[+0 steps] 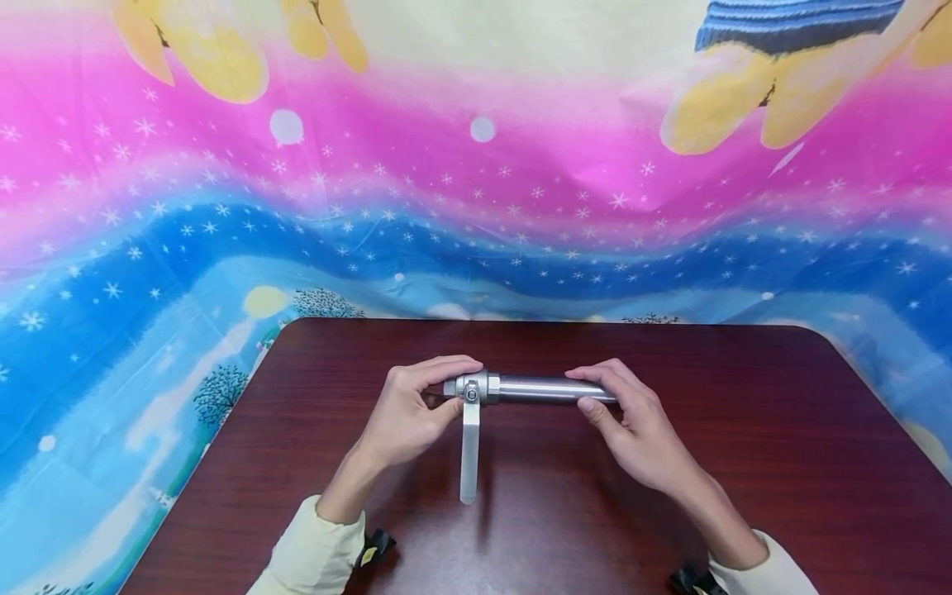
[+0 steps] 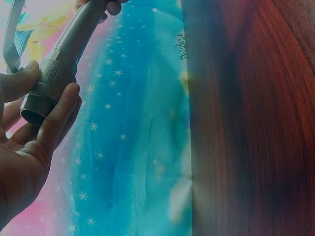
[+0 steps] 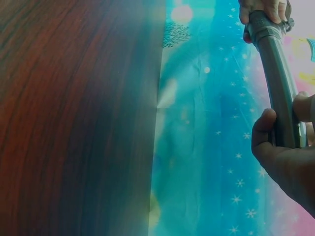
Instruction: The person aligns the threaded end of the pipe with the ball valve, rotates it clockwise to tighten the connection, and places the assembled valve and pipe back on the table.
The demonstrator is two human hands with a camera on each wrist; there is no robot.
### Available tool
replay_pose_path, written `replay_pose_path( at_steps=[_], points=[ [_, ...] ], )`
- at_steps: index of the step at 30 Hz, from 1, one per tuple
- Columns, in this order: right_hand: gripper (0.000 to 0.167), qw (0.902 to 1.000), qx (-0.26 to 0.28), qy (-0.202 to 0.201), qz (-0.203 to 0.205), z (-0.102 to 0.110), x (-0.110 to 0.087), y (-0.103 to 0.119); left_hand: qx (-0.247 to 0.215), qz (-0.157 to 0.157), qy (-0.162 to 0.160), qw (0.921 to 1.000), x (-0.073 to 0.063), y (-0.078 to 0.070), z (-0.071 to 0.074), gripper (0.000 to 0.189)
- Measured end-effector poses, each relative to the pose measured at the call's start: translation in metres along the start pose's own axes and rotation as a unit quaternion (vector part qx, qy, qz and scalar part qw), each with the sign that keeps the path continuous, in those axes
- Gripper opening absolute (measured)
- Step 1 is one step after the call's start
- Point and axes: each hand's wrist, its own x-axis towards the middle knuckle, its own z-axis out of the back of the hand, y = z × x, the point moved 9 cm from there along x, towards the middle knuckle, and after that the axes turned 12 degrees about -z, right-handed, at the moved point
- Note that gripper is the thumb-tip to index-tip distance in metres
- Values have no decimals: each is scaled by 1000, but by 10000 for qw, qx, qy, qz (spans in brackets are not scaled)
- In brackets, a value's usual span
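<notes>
A metal ball valve [image 1: 473,385] is joined to a straight steel pipe [image 1: 539,389], and both are held level above the table. My left hand [image 1: 409,413] grips the valve body between thumb and fingers. The valve's flat lever handle [image 1: 470,454] points toward me. At the other end, my right hand [image 1: 632,426] holds the pipe, thumb on the near side and fingers on the far side. In the left wrist view, the open threaded end of the valve [image 2: 38,109] faces the camera. The right wrist view shows the pipe [image 3: 278,88] running up to the valve.
A dark reddish-brown wooden table [image 1: 335,347] with rounded corners lies beneath the hands. Behind and around it hangs a printed cloth [image 1: 483,190] in pink and blue with snowflakes. Black wrist straps [image 1: 377,545] show by the pale sleeves [image 1: 316,549].
</notes>
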Motion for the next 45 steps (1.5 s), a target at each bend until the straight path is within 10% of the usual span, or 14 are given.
replay_pose_path(
  at_steps=[45],
  points=[
    [49,9992,72,375,77,-5,-2,3,33,-29,-3,10000,0,-2,-1,49]
  ],
)
